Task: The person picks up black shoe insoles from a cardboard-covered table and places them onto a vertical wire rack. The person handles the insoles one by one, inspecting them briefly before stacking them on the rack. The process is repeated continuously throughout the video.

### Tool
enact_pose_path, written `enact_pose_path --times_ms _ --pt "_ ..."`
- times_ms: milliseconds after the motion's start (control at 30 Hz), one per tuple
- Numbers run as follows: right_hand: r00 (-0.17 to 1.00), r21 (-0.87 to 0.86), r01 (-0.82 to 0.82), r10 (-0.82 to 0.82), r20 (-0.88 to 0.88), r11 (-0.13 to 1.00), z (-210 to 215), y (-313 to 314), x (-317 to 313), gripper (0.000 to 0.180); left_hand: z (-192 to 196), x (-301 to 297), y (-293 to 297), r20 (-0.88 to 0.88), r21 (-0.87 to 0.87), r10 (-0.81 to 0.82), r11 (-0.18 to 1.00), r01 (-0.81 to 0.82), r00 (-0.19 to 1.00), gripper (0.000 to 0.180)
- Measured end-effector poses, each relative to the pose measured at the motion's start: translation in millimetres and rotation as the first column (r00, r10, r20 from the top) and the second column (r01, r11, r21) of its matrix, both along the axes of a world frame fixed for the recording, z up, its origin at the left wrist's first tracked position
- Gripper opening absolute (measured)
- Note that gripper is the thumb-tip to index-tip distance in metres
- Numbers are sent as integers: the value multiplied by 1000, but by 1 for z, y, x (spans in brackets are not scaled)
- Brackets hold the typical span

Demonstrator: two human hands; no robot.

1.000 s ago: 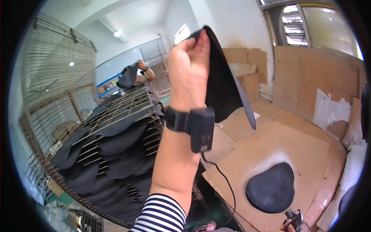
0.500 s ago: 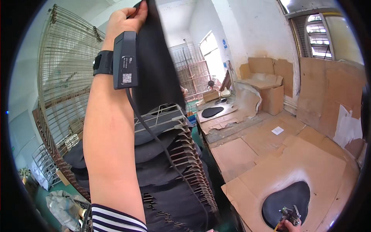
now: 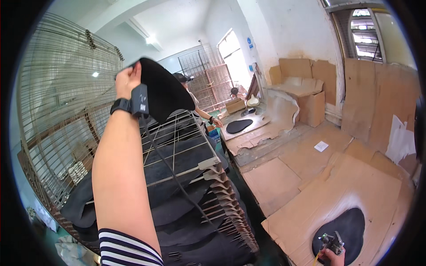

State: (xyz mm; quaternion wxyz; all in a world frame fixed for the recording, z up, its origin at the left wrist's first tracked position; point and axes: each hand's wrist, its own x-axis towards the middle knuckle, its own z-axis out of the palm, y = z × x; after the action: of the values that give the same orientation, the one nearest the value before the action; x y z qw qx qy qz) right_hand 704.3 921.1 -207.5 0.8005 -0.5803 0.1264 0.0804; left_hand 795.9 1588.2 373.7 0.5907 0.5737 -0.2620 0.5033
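My left hand (image 3: 128, 84) is raised at the upper left, fingers pinched on the edge of a thin, black, rounded sheet (image 3: 163, 91). That sheet hangs tilted over the top of a wire drying rack (image 3: 208, 165), whose tiers hold several similar black sheets. At the lower right, my right hand (image 3: 332, 256) grips a small metal spray gun (image 3: 332, 242). The gun is above another black rounded pad (image 3: 350, 221), which lies flat on cardboard with a whitish sprayed patch around its edge.
Flat cardboard (image 3: 306, 195) covers the workbench on the right. Farther along it lies another black pad (image 3: 239, 126), near a co-worker's hand (image 3: 216, 123). A cardboard box (image 3: 310, 108) stands against the wall. Tall wire racking (image 3: 62, 88) rises on the left.
My left hand has come down and slightly left with the black sheet, which now tilts over the rack top. A co-worker has come into view behind it. My right hand keeps the spray gun.
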Motion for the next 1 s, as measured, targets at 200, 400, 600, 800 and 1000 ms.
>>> enact_pose_path --times_ms 200,400,600,800,1000 --pt "998 44 -25 27 -55 999 25 8 16 18 -94 -41 57 -692 -327 76 854 -406 718 25" --pt "985 33 -168 166 55 985 49 -1 6 58 -93 -72 43 -588 159 646 683 -713 487 23" --pt "963 -30 -229 231 141 973 31 -29 -30 66 -64 -29 -157 -259 37 351 935 -353 900 37" --pt "995 -39 -45 48 84 998 17 -77 -91 41 -164 -37 -428 -320 257 -219 916 307 922 28" --pt "994 -98 101 -104 -32 990 25 -131 -173 36 -512 39 -497 -846 138 -148 867 478 513 14"
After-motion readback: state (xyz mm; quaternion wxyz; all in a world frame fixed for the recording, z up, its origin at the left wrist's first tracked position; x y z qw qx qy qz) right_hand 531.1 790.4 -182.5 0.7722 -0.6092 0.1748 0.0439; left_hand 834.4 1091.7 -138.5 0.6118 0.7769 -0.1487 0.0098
